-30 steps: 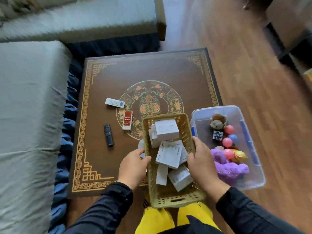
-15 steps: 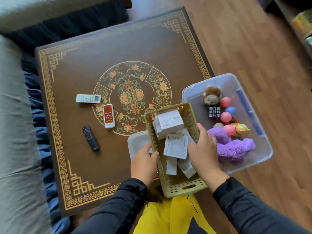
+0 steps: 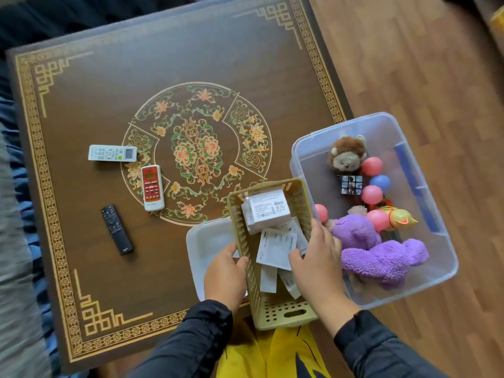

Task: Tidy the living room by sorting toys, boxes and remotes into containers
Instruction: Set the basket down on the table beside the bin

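perforated plastic basket [image 3: 275, 309] of cardboard boxes [image 3: 268, 210], gripped by both hands [image 3: 226, 271].

Print on the white boxes [image 3: 268, 207] is too small to read. The basket [image 3: 283, 309] covers part of a white tray [image 3: 207, 241]. The table's [image 3: 81, 105] far edge is cut off.

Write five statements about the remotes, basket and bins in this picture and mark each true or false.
1. Both hands hold the tan basket, left hand and right hand on opposite sides. True.
2. The basket holds balls. False: it holds white boxes.
3. Three remotes lie on the table. True: white remote, red remote, black remote.
4. The purple plush lies on the table. False: it is in the clear bin.
5. The white tray holds a remote. False: none shows in it.
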`<state>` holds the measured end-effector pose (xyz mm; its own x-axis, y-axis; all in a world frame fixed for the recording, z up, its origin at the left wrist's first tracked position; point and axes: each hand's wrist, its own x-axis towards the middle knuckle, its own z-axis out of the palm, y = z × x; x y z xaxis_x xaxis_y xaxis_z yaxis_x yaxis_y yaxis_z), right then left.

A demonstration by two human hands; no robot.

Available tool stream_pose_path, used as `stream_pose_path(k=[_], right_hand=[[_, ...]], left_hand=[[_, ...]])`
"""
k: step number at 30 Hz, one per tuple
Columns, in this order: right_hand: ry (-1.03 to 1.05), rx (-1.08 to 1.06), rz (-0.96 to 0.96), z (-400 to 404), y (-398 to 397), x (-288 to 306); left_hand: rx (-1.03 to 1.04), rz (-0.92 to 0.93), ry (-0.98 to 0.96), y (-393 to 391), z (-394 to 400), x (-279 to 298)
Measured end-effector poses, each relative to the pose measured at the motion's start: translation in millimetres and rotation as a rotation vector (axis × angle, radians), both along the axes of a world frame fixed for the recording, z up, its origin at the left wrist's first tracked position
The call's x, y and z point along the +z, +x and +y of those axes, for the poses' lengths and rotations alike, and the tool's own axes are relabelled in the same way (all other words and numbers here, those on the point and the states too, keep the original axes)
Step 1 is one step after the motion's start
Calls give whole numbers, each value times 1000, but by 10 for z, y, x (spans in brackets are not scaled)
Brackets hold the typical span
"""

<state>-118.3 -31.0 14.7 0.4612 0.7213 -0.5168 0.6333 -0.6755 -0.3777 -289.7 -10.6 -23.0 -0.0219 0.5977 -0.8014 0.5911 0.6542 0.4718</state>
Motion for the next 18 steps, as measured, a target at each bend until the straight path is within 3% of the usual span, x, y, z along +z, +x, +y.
stream_pose_path(k=[18], right_hand=[[-44, 72, 36, 3, -79, -389]], left_hand=[[-25, 74, -6, 102, 87, -412]])
